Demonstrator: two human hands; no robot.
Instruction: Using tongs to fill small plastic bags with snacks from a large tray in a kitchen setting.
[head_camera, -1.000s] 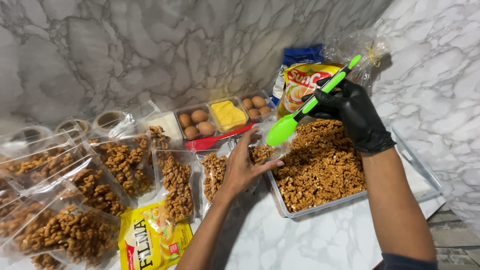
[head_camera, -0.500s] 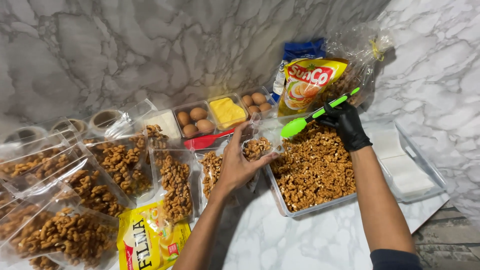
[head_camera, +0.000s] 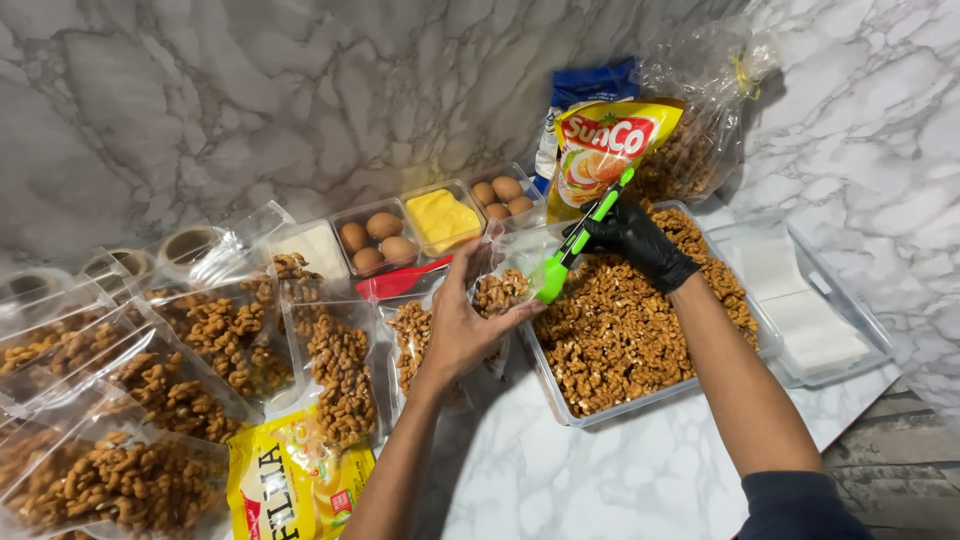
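At the near edge, about seven o'clock, a yellow packet (head_camera: 300, 480) lies on the marble table (head_camera: 560, 480) beside filled clear bags (head_camera: 340, 365) of brown twisted snacks. Just beyond them, near the middle, the bare left hand (head_camera: 462, 322) is curled around a small clear pouch (head_camera: 512, 272), fingers clamped on its side, mouth tilted toward two o'clock. The gloved right hand (head_camera: 630, 238) sits at two o'clock from the pouch, closed around green tongs (head_camera: 578, 240); their long axis runs from one o'clock down to seven, tips touching the pouch mouth. The right hand is over the snack tray (head_camera: 640, 330), so it is the nearer hand to the loose snacks. Farther back stand tubs of eggs (head_camera: 378, 238) and a yellow-and-red bag (head_camera: 600, 150).
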